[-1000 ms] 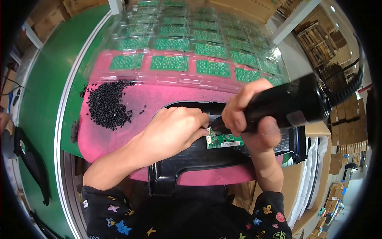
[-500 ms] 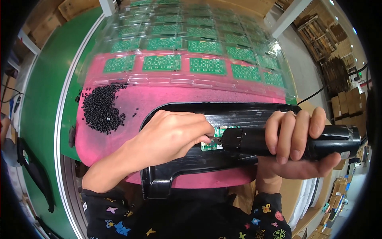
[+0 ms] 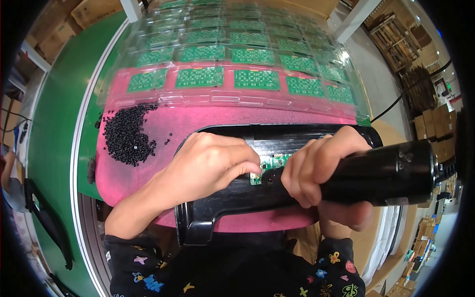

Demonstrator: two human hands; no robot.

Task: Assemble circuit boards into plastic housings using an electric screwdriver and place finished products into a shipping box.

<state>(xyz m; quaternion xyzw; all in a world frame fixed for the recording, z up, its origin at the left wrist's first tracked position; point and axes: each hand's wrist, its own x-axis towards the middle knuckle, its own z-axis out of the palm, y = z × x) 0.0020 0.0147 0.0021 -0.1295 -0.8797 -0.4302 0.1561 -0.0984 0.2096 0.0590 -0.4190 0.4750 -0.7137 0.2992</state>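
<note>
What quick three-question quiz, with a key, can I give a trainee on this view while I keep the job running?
1. Which hand holds the black power tool?
2. On which part of the pink mat does most of the heap of small black pieces lie? A) the right part; B) the left part; C) the near middle.
3. True or false: the green circuit board beside the left hand lies on the black plastic shell.

Key: 1. The right hand. 2. B. 3. True.
</note>
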